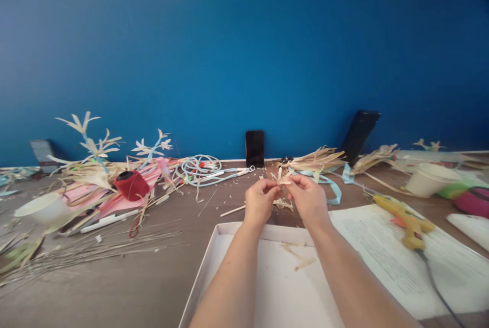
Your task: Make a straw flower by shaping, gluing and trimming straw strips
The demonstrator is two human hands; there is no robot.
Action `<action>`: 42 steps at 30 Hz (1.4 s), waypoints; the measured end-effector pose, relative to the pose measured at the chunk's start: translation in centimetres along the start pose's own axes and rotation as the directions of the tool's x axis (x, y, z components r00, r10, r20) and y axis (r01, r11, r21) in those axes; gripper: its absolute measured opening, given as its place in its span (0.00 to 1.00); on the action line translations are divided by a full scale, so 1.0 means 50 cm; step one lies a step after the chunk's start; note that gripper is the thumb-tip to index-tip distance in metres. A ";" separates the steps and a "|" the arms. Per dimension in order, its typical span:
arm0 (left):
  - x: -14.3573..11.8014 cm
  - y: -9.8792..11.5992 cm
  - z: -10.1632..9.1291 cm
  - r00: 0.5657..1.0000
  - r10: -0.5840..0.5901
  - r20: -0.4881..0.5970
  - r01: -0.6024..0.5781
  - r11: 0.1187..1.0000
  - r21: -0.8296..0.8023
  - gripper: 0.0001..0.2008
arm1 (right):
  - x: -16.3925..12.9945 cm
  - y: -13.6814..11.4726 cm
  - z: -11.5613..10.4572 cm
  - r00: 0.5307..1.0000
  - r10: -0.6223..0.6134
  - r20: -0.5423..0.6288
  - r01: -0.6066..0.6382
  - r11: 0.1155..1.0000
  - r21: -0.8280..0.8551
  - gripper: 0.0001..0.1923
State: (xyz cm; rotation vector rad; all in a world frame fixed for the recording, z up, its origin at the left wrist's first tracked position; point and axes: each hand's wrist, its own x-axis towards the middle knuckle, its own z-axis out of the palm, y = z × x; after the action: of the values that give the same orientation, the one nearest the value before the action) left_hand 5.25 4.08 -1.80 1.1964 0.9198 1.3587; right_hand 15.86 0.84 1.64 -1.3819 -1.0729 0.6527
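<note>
At lower centre of the frame we see a white box (282,292), open and shallow, with a few thin, pale scraps (304,265) lying on its floor, toward the far wall. At far left stands a white cup (40,210), at right a cream cup (430,180); we cannot tell whether either holds anything. The strip (283,179) is at the centre of the frame, a little below the middle, raised just beyond the box's far edge. It looks pale straw-coloured, small and narrow, with one end poking upward between the fingertips; its finer shape is too small for us to make out. Our left hand (260,201) pinches it from one side and our right hand (309,200) from the other, thumbs and fingers closed on it, the two hands near each other. To their right, a yellow glue gun (407,221) lies on a printed sheet (367,236).
</note>
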 end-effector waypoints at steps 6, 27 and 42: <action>0.001 -0.007 -0.004 0.998 0.060 -0.010 -0.058 0.992 0.108 0.05 | 0.000 0.000 -0.002 1.000 -0.014 0.008 0.014 1.000 -0.016 0.17; -0.005 -0.001 -0.014 0.973 0.230 -0.019 -0.201 0.888 0.413 0.04 | 0.001 0.009 0.002 1.000 0.015 0.017 -0.014 0.997 -0.074 0.19; -0.002 -0.010 -0.012 0.971 0.231 -0.052 -0.190 0.891 0.412 0.04 | 0.008 0.011 -0.003 0.997 -0.046 -0.062 0.041 0.997 -0.067 0.19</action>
State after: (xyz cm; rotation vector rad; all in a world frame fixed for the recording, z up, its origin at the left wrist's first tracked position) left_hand 4.76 4.08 -2.43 1.5927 1.2128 1.4530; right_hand 16.27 1.21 1.19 -1.4225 -1.0786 0.5424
